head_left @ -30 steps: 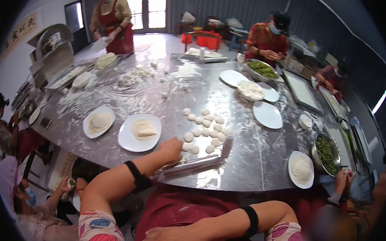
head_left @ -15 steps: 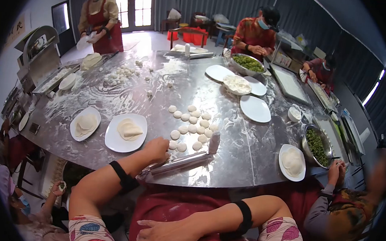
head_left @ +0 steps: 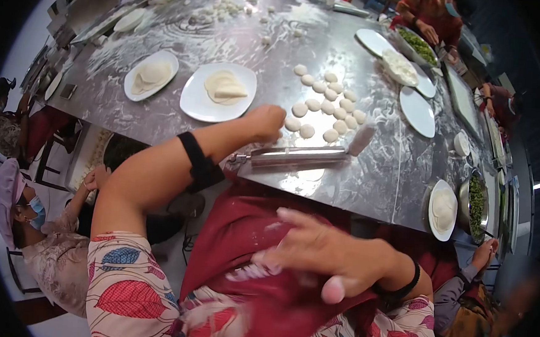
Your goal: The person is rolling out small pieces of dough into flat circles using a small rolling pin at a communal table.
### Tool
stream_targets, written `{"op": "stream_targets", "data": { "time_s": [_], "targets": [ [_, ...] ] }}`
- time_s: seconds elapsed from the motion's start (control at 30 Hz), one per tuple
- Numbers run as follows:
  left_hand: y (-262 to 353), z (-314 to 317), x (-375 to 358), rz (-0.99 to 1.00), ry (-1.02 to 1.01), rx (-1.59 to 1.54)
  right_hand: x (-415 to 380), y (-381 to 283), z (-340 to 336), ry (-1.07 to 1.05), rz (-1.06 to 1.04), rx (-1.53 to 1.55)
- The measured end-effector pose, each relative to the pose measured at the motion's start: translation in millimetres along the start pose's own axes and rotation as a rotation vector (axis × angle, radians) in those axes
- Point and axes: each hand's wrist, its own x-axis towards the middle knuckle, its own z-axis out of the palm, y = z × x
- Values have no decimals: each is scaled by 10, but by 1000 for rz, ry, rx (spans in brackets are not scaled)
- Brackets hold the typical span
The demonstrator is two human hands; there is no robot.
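Observation:
My left hand [head_left: 266,124] rests on the steel table as a closed fist, its inside hidden. Just right of it lie several small flattened dough pieces [head_left: 327,107]. A metal rolling pin [head_left: 298,157] lies in front of the fist near the table edge, with a pale upright cylinder [head_left: 362,139] at its right end. Over my red apron [head_left: 267,214], my right hand [head_left: 329,258] is raised, fingers spread, slightly blurred and holding nothing. Thin dough wrappers [head_left: 226,88] lie on a white plate [head_left: 202,110] beyond my left forearm.
Another plate [head_left: 158,89] of wrappers stands to the left. On the right are a plate [head_left: 435,225] of wrappers, a bowl of chopped greens [head_left: 476,209] and white plates [head_left: 417,112]. A person in a cap [head_left: 17,205] sits close at lower left; others work around the table.
The view has tipped downward. My right hand has lifted off my lap to the right and its fingers have spread. My left fist stays by the dough pieces.

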Motion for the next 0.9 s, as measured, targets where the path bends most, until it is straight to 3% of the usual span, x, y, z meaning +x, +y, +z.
{"op": "stream_targets", "data": {
  "time_s": [0.03, 0.1, 0.17, 0.23, 0.33, 0.43, 0.53, 0.67, 0.73, 0.9],
  "targets": [
    [-3, 19, 27, 0, 18, 3, -66, -23, -82, 109, 90, 115],
    [25, 15, 90, -39, 113, -42, -230, 94, -257, 444, 227, -17],
    [107, -2, 141, -104, 142, -85, -374, 412, -426, 887, 384, -481],
    [199, -25, 190, -196, 108, -122, -565, 860, -659, 1125, 440, -1153],
    [236, 31, 258, -211, 121, -80, -696, 1249, -838, 1289, 557, -1111],
    [206, 114, 316, -187, 132, -8, -728, 1455, -889, 1234, 478, -234],
    [218, 102, 237, -117, 111, -47, -739, 1448, -769, 1281, 474, -180],
    [188, 92, 97, -149, 44, -217, -886, 1309, -355, 1354, 456, -331],
    [179, 117, 5, -170, -15, -336, -919, 1257, -133, 1391, 359, -310],
    [496, 242, 0, -5, -140, -421, -805, 1402, -100, 1554, 219, -313]
  ]
}}
